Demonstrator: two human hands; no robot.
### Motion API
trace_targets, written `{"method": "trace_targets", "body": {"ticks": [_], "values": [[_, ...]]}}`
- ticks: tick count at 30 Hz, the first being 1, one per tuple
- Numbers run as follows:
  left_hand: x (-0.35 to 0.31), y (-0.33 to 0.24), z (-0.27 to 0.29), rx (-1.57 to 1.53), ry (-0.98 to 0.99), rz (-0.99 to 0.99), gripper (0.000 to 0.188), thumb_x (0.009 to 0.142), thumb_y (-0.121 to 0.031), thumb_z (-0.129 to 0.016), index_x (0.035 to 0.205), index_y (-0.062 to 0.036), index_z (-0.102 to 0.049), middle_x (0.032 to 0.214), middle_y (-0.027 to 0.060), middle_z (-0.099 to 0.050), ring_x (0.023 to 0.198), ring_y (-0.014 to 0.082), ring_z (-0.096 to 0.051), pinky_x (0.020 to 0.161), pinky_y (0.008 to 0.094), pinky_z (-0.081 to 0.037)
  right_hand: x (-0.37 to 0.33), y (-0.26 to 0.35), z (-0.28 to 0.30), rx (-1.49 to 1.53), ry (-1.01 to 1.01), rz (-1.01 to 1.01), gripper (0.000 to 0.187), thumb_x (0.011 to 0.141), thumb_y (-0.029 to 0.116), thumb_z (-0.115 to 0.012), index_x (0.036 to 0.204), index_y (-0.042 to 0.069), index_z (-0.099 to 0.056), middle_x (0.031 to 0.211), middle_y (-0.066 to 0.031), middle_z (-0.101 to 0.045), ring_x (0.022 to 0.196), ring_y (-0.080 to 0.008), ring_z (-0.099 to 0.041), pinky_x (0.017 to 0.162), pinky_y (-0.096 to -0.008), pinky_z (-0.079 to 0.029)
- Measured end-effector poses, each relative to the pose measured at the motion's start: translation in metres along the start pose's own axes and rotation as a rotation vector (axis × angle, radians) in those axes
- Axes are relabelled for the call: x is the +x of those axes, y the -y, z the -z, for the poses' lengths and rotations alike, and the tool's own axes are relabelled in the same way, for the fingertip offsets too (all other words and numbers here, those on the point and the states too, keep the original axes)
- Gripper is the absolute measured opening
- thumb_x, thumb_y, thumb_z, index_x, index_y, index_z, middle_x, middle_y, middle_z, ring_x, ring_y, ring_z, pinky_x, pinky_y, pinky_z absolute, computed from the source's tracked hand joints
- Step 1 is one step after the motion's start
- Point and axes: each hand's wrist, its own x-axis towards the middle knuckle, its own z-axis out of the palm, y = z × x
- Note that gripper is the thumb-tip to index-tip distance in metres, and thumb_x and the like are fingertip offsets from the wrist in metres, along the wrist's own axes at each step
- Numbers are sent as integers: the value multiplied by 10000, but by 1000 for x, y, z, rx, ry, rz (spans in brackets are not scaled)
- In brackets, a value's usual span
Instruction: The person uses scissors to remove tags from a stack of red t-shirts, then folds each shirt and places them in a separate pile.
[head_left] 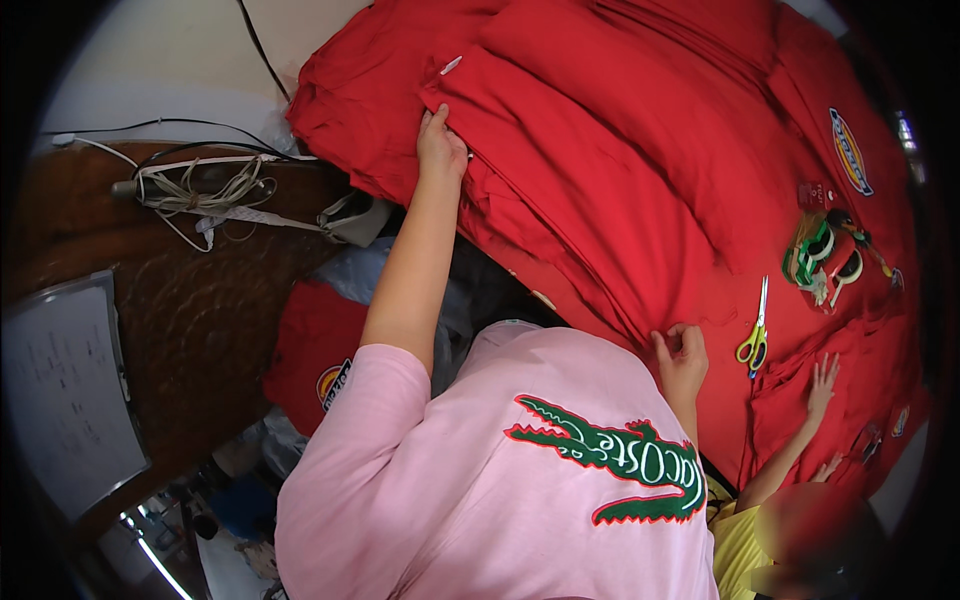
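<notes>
Red cloth spreads over the table in front of me, with a long red garment laid out in loose folds on top. My left hand is closed on the garment's near edge at its far left end, close to a small white tag. Toward the right end of that same edge, my right hand pinches the fabric between thumb and fingers. Yellow-handled scissors lie on the red cloth to the right of my right hand.
Tape rolls lie beyond the scissors. At the lower right a person in a yellow top rests a hand on red fabric. Coiled cables lie at the left, above a whiteboard. A folded red garment sits low beside me.
</notes>
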Motion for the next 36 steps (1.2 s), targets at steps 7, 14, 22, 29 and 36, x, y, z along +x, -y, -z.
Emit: {"method": "trace_targets", "body": {"ticks": [7,14,22,29,36], "values": [[-9,-30,6,12,-32,57,207,1015,-139,-629,1215,-92,-607,1211,104,-708,1124,233,-683,1001,417,-553,9,0,-4,-51,221,65,236,803,66,-769,1020,46,-677,1000,-142,-633,888,-346,-651,773,-435,-533],[-8,-53,8,55,-103,53,157,1022,-194,-639,1138,-89,-647,1121,95,-740,1025,209,-715,874,366,-586,14,1,4,5,223,122,153,856,26,-691,997,4,-746,965,-156,-649,910,-321,-673,796,-387,-540],[-5,-74,6,134,-80,79,136,1012,-229,-668,1084,-114,-662,1001,69,-755,854,166,-728,738,314,-589,10,8,2,40,239,-58,101,891,26,-666,955,-14,-732,870,-153,-629,774,-312,-635,704,-399,-508],[8,-90,55,524,-209,-115,143,1022,-222,-663,1035,-98,-594,884,42,-705,750,120,-691,615,266,-559,-3,7,5,-126,194,3,82,939,94,-646,966,26,-682,816,-176,-651,738,-356,-654,671,-431,-509],[-15,-107,15,479,-93,-122,115,1034,-204,-645,1053,-95,-613,896,35,-711,733,116,-686,609,275,-563,-21,12,-4,-161,193,-186,114,968,149,-662,1012,45,-643,875,-161,-698,734,-328,-696,641,-427,-535]]}}
